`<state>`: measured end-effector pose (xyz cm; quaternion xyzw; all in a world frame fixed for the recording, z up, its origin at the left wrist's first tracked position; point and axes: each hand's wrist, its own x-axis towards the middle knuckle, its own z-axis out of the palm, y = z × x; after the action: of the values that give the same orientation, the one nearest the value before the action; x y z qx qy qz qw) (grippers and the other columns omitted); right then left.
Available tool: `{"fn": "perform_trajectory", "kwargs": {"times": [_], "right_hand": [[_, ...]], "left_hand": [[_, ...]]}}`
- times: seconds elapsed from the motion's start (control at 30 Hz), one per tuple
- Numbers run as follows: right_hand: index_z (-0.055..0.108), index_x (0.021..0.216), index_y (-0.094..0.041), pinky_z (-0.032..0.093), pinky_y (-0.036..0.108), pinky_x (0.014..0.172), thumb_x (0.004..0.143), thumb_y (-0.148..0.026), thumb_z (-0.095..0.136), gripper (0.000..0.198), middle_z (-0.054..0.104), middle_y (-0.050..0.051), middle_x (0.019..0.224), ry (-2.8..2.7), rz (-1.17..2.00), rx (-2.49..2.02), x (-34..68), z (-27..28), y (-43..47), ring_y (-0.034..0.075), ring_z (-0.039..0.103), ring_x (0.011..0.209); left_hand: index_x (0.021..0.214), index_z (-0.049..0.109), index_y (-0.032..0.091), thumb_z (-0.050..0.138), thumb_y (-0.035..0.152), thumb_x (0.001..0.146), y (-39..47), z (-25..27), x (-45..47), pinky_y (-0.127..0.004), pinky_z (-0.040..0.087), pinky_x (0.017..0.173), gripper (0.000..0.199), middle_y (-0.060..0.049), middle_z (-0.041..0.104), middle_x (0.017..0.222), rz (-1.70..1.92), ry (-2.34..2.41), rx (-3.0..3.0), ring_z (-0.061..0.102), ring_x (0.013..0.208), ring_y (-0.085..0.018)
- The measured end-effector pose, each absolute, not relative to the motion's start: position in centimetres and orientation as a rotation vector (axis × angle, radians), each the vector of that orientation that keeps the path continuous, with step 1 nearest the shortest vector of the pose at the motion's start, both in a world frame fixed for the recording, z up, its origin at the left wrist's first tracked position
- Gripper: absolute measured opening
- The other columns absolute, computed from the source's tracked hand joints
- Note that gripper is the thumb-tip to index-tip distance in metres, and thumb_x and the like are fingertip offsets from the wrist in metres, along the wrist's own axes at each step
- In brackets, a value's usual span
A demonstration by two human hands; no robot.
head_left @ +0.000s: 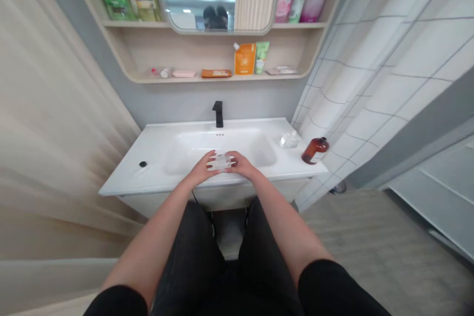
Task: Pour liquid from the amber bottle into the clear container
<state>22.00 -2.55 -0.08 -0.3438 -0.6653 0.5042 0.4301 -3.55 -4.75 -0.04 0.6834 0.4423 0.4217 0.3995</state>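
Over the front of the white sink (pixel 255 150), my left hand (pixel 202 168) and my right hand (pixel 241 164) hold a small clear container (pixel 222 162) between them. Fingers of both hands are curled round its sides. It is see-through, and I cannot make out whether anything is inside. Right of the basin, on the countertop, another clear container (pixel 289 140) stands near the wall. Beside it is a brown bottle (pixel 315 150) with a pale label and a dark neck. A small round black piece, perhaps a cap (pixel 142 164), lies on the left part of the countertop.
A black faucet (pixel 218 114) rises behind the basin. Above it, a shelf (pixel 177 80) carries an orange pouch (pixel 245 59), a green tube (pixel 261 57) and small packets. A mirror (pixel 202 0) hangs between bottles. A curtain (pixel 55 133) borders the left, a tiled wall (pixel 370 89) the right.
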Motion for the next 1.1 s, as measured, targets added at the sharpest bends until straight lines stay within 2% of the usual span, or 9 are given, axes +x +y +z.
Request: {"fn": "perform_trajectory", "kwargs": {"times": [0.2, 0.3, 0.4, 0.57, 0.73, 0.8, 0.9, 1.0, 1.1], "right_hand": [[0.072, 0.126, -0.025, 0.062, 0.049, 0.106, 0.059, -0.047, 0.104, 0.078, 0.067, 0.010, 0.139, -1.671, 1.217, -0.872, 21.9, -0.5, -2.2, 0.028, 0.071, 0.114], [0.071, 0.136, -0.026, 0.061, 0.051, 0.110, 0.058, -0.047, 0.106, 0.087, 0.065, 0.012, 0.148, -1.706, 1.236, -0.901, 21.6, -0.5, -2.2, 0.030, 0.071, 0.119], [0.061, 0.152, -0.031, 0.061, 0.050, 0.111, 0.063, -0.049, 0.104, 0.101, 0.053, 0.013, 0.165, -1.680, 1.174, -0.978, 21.3, 0.1, -2.6, 0.031, 0.069, 0.128], [0.059, 0.152, -0.029, 0.059, 0.049, 0.112, 0.096, -0.054, 0.077, 0.064, 0.060, 0.014, 0.155, -1.525, 0.660, -1.116, 23.8, 1.2, -5.1, 0.031, 0.065, 0.133], [0.066, 0.133, -0.023, 0.059, 0.052, 0.102, 0.098, -0.052, 0.069, 0.046, 0.066, 0.015, 0.130, -1.343, 0.178, -1.331, 33.4, 0.3, -11.1, 0.032, 0.067, 0.114], [0.064, 0.132, -0.020, 0.059, 0.054, 0.102, 0.094, -0.057, 0.072, 0.053, 0.064, 0.015, 0.127, -1.180, -0.042, -1.468, 38.7, 0.1, -12.6, 0.032, 0.066, 0.110], [0.055, 0.144, -0.019, 0.057, 0.057, 0.106, 0.082, -0.064, 0.082, 0.082, 0.059, 0.019, 0.140, -0.968, -0.218, -1.595, 46.0, 0.6, -12.3, 0.036, 0.063, 0.122], [0.042, 0.157, -0.014, 0.050, 0.060, 0.118, 0.062, -0.064, 0.094, 0.119, 0.048, 0.026, 0.157, -0.985, -0.114, -1.623, 50.8, 1.6, -9.6, 0.041, 0.056, 0.140], [0.033, 0.163, -0.014, 0.050, 0.057, 0.119, 0.053, -0.057, 0.098, 0.135, 0.051, 0.028, 0.159, -1.008, 0.127, -1.644, 52.8, 2.4, -6.8, 0.041, 0.057, 0.142]], "left_hand": [[0.128, 0.064, 0.023, 0.099, 0.045, 0.067, -3.7, 0.5, -2.1, -0.047, 0.063, 0.099, 0.074, -0.009, 0.076, 0.121, 0.963, 1.058, 1.696, 0.074, 0.109, -0.028], [0.123, 0.064, 0.023, 0.101, 0.045, 0.064, -4.0, 1.0, -2.5, -0.045, 0.062, 0.096, 0.073, -0.008, 0.077, 0.114, 0.985, 1.072, 1.660, 0.075, 0.103, -0.027], [0.119, 0.067, 0.022, 0.104, 0.044, 0.058, -4.1, 1.3, -2.7, -0.045, 0.061, 0.095, 0.074, -0.009, 0.078, 0.113, 1.062, 1.088, 1.572, 0.075, 0.106, -0.029], [0.120, 0.068, 0.023, 0.104, 0.044, 0.057, -4.0, 1.1, -2.8, -0.048, 0.059, 0.101, 0.075, -0.011, 0.078, 0.120, 1.231, 1.143, 1.453, 0.074, 0.115, -0.031], [0.126, 0.068, 0.023, 0.103, 0.048, 0.059, -4.0, 0.7, -2.9, -0.047, 0.059, 0.102, 0.079, -0.010, 0.079, 0.120, 1.362, 1.218, 1.341, 0.076, 0.105, -0.027], [0.126, 0.068, 0.023, 0.103, 0.049, 0.059, -4.1, 0.7, -2.9, -0.046, 0.059, 0.101, 0.079, -0.010, 0.079, 0.122, 1.376, 1.210, 1.318, 0.076, 0.104, -0.028], [0.123, 0.069, 0.022, 0.103, 0.050, 0.060, -4.2, 0.8, -2.8, -0.046, 0.060, 0.099, 0.077, -0.011, 0.079, 0.121, 1.388, 1.213, 1.304, 0.077, 0.105, -0.029], [0.125, 0.069, 0.022, 0.102, 0.052, 0.060, -4.3, 0.6, -2.9, -0.045, 0.060, 0.097, 0.079, -0.010, 0.079, 0.119, 1.414, 1.259, 1.293, 0.077, 0.103, -0.028], [0.126, 0.069, 0.022, 0.101, 0.054, 0.062, -4.4, 0.3, -3.1, -0.044, 0.060, 0.096, 0.077, -0.009, 0.079, 0.115, 1.423, 1.294, 1.327, 0.077, 0.101, -0.028]]}}
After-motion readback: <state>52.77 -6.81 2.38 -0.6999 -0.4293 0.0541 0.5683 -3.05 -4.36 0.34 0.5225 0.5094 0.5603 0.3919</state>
